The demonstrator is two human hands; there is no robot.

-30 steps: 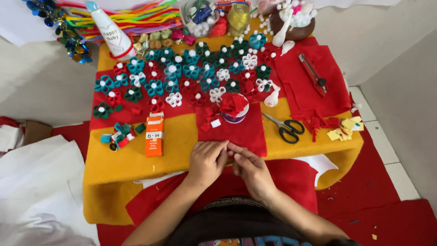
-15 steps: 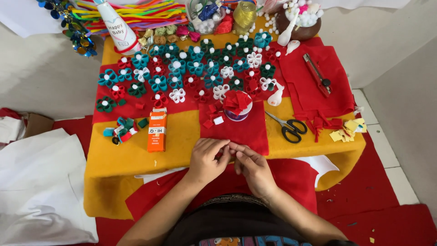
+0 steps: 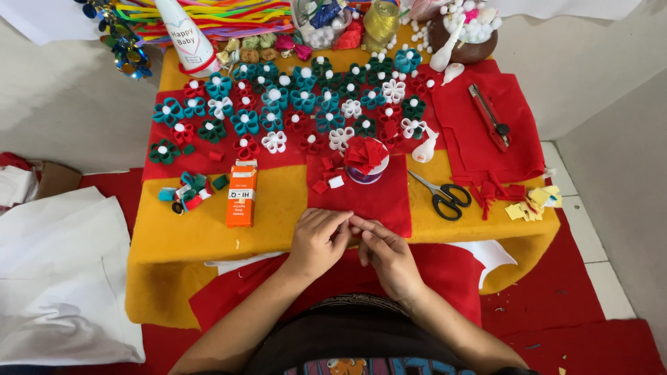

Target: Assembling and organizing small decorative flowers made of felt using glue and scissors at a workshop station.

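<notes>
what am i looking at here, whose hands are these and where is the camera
The picture comes from a camera worn on a person's head, looking down, so both hands are that person's own. The left hand and the right hand meet fingertip to fingertip at the near edge of a red felt sheet; whatever they pinch is too small to make out. They work at a low table covered in yellow cloth. On it lie rows of small felt flowers in red, teal, green and white, an orange box, black-handled scissors, a red cutter, and a small cup heaped with red felt pieces. Farther back are a party hat and a bowl of white balls.
</notes>
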